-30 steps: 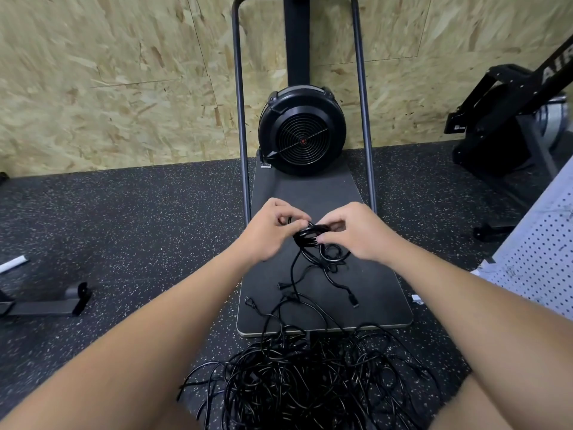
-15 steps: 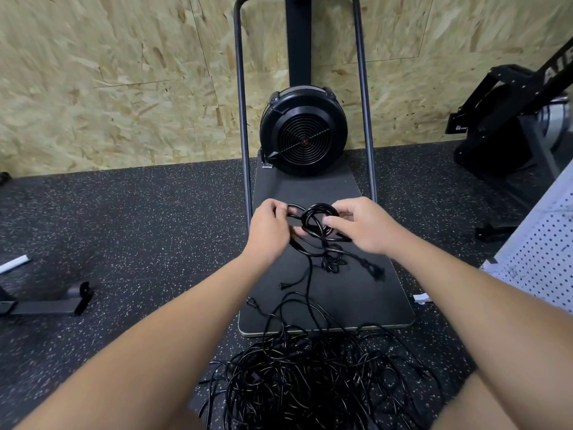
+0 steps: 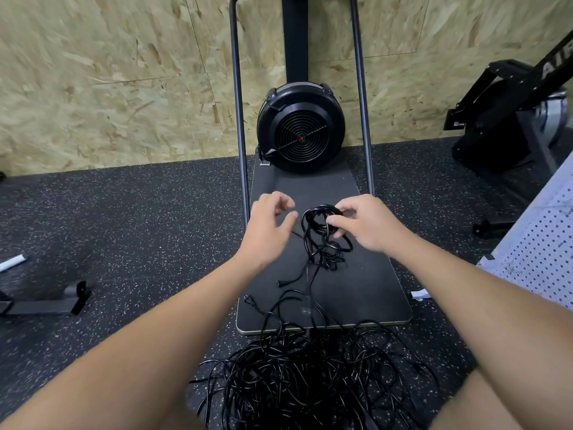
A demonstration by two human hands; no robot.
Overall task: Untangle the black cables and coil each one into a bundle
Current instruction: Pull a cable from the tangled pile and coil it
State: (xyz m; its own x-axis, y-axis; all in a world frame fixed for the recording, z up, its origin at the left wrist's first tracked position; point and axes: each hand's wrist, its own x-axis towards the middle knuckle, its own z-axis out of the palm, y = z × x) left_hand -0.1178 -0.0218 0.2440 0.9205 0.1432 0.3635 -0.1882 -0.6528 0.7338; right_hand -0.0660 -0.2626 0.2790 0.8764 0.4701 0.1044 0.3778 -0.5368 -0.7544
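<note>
Your right hand (image 3: 366, 225) pinches the coiled cable (image 3: 321, 225), partly hiding it; your left hand (image 3: 268, 226) hovers beside, fingers loosely curled, above the cable pile (image 3: 310, 377) cut off below

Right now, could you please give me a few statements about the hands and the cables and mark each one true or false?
1. The right hand pinches the coil of cable. True.
2. The left hand grips the coil too. False: it holds nothing and sits just beside the coil, fingers loose.
3. A tangled pile of cables lies on the floor nearest the person. True.
4. The coil rests flat on the black mat. False: it is held up, with strands hanging down.
5. The round fan stands at the mat's far end. True.
</note>
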